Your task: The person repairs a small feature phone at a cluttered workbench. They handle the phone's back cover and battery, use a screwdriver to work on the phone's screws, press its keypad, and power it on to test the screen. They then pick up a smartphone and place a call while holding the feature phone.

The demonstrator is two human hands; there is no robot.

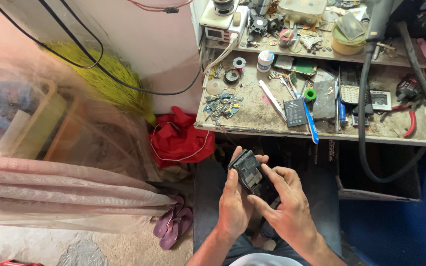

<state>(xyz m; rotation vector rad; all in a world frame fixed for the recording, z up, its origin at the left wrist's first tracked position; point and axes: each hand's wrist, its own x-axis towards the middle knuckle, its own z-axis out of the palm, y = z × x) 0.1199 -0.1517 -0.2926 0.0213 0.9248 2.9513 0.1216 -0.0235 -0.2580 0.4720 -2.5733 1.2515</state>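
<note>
Left hand: I see my left hand wrapped round the left edge of an opened mobile phone, thumb up along its side, grasping it.
Right hand: my right hand grips the same phone from the right and below, index finger lying across its lower part.
Phone: it sits between both hands, in front of the workbench edge and above my lap; back cover off, dark inner frame facing me, tilted top-left.
Workbench: worn, stained top, crowded with parts.
Battery: a flat black battery lies near the bench's front edge, just beside a blue toothbrush that overhangs the edge.
Circuit scraps: a heap of small boards lies loose at the bench's left end.
Tub: a small white pot with a blue lid stands at the back; I cannot tell what it contains.
Yellow bowl: a yellow bowl on the upper shelf holds a flat grey piece.
Clear box: a lidded plastic box on the shelf, contents too blurred to name.
Pliers: red-handled pliers lie at the right end.
Floor: a red cloth bag slumps under the bench's left corner; purple sandals lie nearer me.
Left side: crates under clear plastic sheeting, their contents hazy.
</note>
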